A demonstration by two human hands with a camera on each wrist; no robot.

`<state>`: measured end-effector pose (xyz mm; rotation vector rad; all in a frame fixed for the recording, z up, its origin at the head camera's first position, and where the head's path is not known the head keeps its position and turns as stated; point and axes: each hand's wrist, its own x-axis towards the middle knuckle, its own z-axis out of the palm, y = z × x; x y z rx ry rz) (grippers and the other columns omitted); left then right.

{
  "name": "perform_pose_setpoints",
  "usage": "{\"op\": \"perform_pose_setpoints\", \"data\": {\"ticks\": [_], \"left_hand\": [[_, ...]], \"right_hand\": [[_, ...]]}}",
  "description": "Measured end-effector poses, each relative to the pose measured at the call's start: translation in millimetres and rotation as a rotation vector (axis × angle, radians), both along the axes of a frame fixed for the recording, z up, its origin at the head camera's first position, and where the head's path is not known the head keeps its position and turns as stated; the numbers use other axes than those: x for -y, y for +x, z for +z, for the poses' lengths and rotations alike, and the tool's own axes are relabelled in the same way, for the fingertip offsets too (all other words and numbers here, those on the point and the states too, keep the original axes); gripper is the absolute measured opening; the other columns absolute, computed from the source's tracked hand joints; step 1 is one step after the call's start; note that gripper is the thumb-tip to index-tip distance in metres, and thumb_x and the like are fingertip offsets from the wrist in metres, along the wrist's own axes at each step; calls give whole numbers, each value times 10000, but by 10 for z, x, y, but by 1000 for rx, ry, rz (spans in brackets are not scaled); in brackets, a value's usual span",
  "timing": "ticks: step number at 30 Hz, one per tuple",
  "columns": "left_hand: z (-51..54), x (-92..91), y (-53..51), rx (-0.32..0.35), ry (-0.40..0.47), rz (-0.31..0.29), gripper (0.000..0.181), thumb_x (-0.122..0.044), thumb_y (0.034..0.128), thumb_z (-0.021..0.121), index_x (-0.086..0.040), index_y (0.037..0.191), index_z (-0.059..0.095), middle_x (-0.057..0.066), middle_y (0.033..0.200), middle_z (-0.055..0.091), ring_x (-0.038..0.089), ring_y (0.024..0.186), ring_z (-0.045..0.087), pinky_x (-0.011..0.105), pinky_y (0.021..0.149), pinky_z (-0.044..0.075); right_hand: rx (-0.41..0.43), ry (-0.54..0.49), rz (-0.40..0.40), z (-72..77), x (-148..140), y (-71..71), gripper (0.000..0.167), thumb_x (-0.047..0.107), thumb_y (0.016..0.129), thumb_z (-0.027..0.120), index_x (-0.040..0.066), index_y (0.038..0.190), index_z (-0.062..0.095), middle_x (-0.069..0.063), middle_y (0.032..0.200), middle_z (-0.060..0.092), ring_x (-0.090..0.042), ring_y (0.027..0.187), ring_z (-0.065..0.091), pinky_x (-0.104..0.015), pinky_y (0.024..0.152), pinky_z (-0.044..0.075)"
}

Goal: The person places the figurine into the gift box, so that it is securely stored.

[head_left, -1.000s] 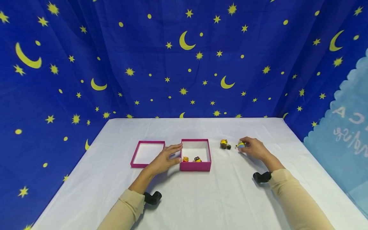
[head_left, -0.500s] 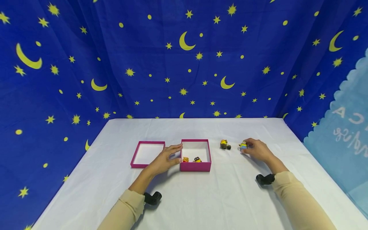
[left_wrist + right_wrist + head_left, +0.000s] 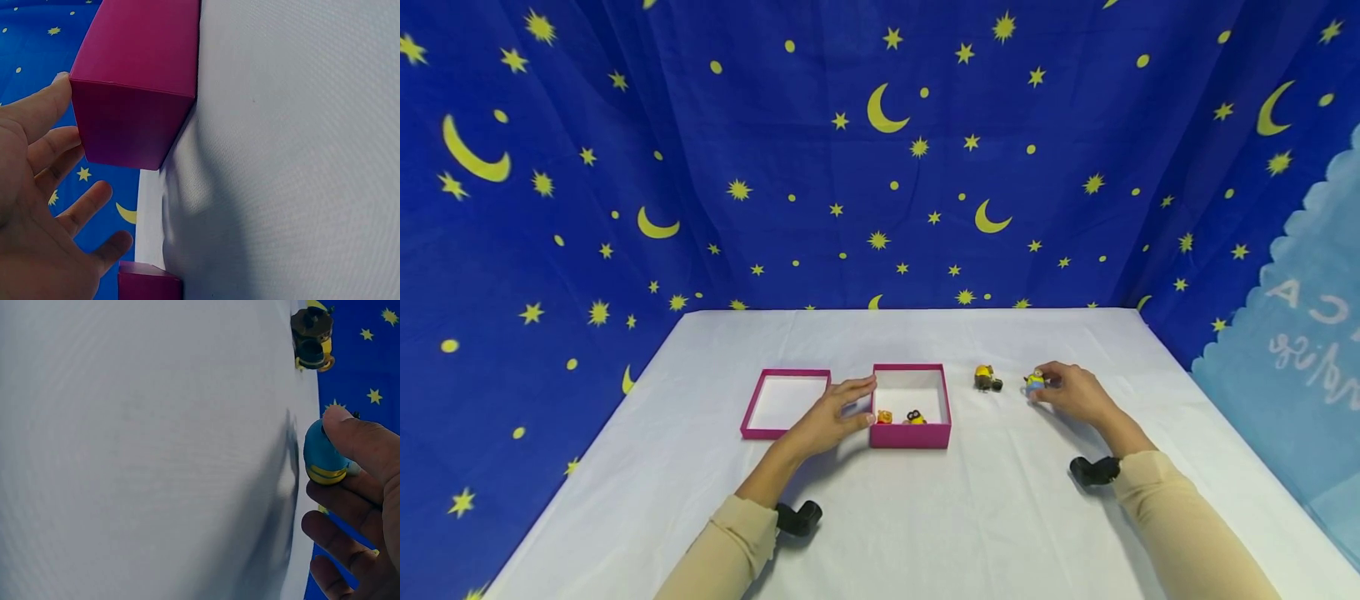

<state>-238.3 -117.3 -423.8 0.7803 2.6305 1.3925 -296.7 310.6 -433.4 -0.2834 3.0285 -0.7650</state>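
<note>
The right hand (image 3: 1078,394) pinches a small yellow and blue toy figure (image 3: 1035,382) with its thumb on one side and fingers on the other. The toy is near the right side of the table, and I cannot tell if its feet touch the white cloth (image 3: 1000,508). The other fingers of that hand are a bit bent and apart.

The left hand (image 3: 829,423) is spread out, with its thumb and fingertips touching the left side of a pink box with a white inside (image 3: 910,436). Both arms, in tan sleeves (image 3: 1172,508), reach forward over the table.

A flat pink lid with a white inside (image 3: 764,433) lies left of the box, and the left hand covers one corner of it. A brown and yellow toy (image 3: 984,377) sits between the box and the right hand. In the box are an orange and red toy (image 3: 885,416) and a yellow toy with black goggles (image 3: 916,416); the front wall hides their lower parts.
</note>
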Motion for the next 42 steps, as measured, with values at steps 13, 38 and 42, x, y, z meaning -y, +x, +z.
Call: {"op": "perform_pose_setpoints", "data": {"ticks": [13, 38, 42], "left_hand": [[8, 9, -9, -7, -2, -11, 553, -175, 895, 642, -37, 1393, 446, 63, 1510, 370, 336, 1402, 273, 466, 1097, 376], [-4, 20, -21, 1, -12, -13, 569, -229, 895, 644, -57, 1399, 444, 49, 1514, 367, 335, 1406, 259, 471, 1092, 383], [-4, 19, -17, 4, -8, -14, 566, -220, 896, 643, -55, 1399, 443, 50, 1514, 366, 334, 1404, 261, 468, 1091, 384]], "right_hand": [[-94, -17, 66, 155, 135, 75, 529, 309, 822, 720, 13, 1239, 584, -169, 1114, 681, -352, 1000, 616, -484, 811, 506], [-143, -59, 103, 427, 688, 202, 513, 352, 805, 736, 97, 1229, 603, -192, 1103, 651, -349, 985, 581, -396, 746, 458], [-158, -72, 114, 468, 787, 219, 495, 337, 796, 748, 118, 1220, 616, -188, 1084, 650, -306, 940, 567, -318, 692, 411]]}}
